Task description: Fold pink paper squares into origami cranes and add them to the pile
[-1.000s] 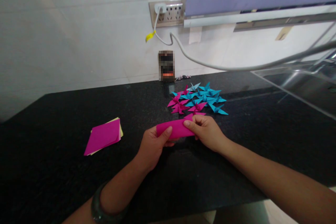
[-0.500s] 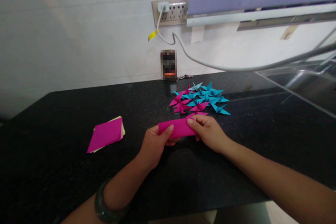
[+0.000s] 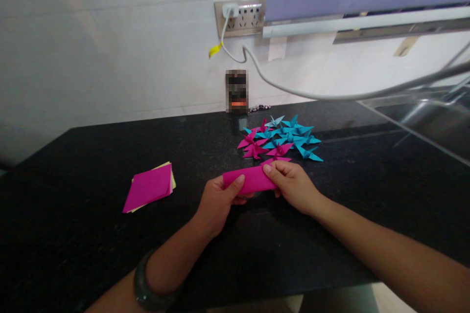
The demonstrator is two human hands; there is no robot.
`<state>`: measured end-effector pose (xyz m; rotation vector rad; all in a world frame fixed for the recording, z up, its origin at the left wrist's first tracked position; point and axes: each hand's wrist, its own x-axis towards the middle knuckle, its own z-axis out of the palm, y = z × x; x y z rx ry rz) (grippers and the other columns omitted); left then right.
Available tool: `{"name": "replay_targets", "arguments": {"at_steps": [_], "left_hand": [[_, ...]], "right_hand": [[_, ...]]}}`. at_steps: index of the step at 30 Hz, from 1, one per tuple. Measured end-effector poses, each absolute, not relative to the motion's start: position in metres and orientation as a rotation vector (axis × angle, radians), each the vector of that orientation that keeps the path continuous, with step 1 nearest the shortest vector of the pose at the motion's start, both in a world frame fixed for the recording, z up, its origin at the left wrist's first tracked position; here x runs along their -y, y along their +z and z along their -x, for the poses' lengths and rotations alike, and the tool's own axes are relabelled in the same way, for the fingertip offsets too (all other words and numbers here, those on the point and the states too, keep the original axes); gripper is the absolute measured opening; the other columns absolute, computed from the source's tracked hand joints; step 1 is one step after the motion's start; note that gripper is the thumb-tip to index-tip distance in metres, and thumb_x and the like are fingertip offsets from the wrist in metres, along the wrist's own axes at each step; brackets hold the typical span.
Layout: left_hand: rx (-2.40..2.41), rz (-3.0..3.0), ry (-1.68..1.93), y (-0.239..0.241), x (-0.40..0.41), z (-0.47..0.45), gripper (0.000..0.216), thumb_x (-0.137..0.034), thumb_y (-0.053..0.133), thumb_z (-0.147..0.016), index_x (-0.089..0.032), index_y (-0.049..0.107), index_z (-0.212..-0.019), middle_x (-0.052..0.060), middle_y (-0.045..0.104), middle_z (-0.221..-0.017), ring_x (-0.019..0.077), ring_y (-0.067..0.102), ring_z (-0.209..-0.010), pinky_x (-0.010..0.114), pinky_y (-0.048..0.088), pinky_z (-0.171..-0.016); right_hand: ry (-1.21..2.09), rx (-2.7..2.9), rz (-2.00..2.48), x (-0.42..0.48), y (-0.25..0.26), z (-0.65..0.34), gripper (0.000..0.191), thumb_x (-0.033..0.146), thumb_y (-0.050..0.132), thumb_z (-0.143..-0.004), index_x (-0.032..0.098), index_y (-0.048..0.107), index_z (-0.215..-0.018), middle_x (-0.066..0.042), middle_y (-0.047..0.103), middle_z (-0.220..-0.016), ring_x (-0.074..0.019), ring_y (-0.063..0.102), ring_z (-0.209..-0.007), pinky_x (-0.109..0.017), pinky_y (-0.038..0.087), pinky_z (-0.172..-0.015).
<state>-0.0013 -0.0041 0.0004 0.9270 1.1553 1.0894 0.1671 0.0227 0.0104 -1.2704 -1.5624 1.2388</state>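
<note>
A folded pink sheet of origami paper (image 3: 251, 179) is stretched between my two hands, above the dark countertop. My left hand (image 3: 219, 201) pinches its left end, thumb on top and fingers beneath. At the other end my right hand (image 3: 293, 184) grips it the same way, thumb on the upper right part. Just beyond the paper lie several folded paper cranes, pink ones (image 3: 254, 149) on the left and blue ones (image 3: 290, 138) on the right. The nearest pink crane is partly hidden by my right hand.
A stack of square paper (image 3: 150, 187), pink on top with yellow edges below, lies on the black countertop (image 3: 91, 156) to the left. A blurred-out dark object (image 3: 237, 91) stands against the wall. A white cable (image 3: 312, 95) runs from the wall socket (image 3: 240, 18) toward the sink (image 3: 422, 112) at right.
Almost nothing differs. The whole view has shifted very slightly, and both hands keep the same hold on the pink paper.
</note>
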Motion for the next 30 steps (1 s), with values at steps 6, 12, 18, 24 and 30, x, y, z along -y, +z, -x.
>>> {"name": "replay_targets", "arguments": {"at_steps": [6, 12, 18, 24, 30], "left_hand": [[-1.171, -0.943, 1.095, 0.0, 0.004, 0.001, 0.034, -0.039, 0.065, -0.071, -0.013, 0.066, -0.091, 0.006, 0.069, -0.071, 0.0141, 0.064, -0.062, 0.02, 0.048, -0.052], [-1.198, -0.961, 1.081, 0.0, 0.003, 0.001, 0.032, -0.039, 0.065, -0.07, -0.013, 0.066, -0.09, 0.004, 0.068, -0.07, 0.0139, 0.062, -0.062, 0.021, 0.047, -0.053], [-1.33, -1.147, 1.032, 0.004, 0.001, 0.005, 0.02, -0.032, 0.069, -0.064, -0.014, 0.067, -0.072, -0.001, 0.064, -0.06, 0.0092, 0.054, -0.053, 0.019, 0.04, -0.05], [-1.378, -1.484, 0.858, 0.005, 0.0, 0.008, 0.021, -0.035, 0.061, -0.07, -0.015, 0.069, -0.069, 0.0, 0.064, -0.06, 0.0114, 0.053, -0.053, 0.021, 0.038, -0.049], [-1.407, -1.627, 0.803, 0.004, 0.0, 0.01, 0.025, -0.036, 0.056, -0.074, -0.015, 0.069, -0.07, 0.001, 0.064, -0.061, 0.0124, 0.054, -0.055, 0.021, 0.038, -0.05]], "right_hand": [[1.248, 1.588, 1.264, -0.022, 0.01, -0.168, 0.035, 0.048, 0.047, -0.078, 0.017, 0.048, -0.061, 0.005, 0.04, -0.047, -0.0074, 0.039, -0.039, -0.019, 0.03, -0.039], [1.196, 1.643, 1.27, -0.023, 0.009, -0.169, 0.032, 0.043, 0.043, -0.08, 0.018, 0.046, -0.06, 0.006, 0.039, -0.046, -0.0074, 0.037, -0.04, -0.02, 0.028, -0.04], [0.956, 1.927, 1.202, -0.026, 0.003, -0.172, 0.032, 0.034, 0.043, -0.082, 0.017, 0.044, -0.054, 0.004, 0.039, -0.05, -0.0082, 0.036, -0.048, -0.021, 0.028, -0.046], [0.826, 2.093, 1.172, -0.025, 0.0, -0.172, 0.029, 0.03, 0.044, -0.084, 0.016, 0.049, -0.059, 0.002, 0.046, -0.056, -0.0094, 0.042, -0.054, -0.022, 0.031, -0.051], [0.866, 2.078, 1.2, -0.024, 0.001, -0.172, 0.03, 0.031, 0.044, -0.083, 0.016, 0.049, -0.058, 0.003, 0.044, -0.055, -0.0091, 0.041, -0.053, -0.021, 0.03, -0.049]]}}
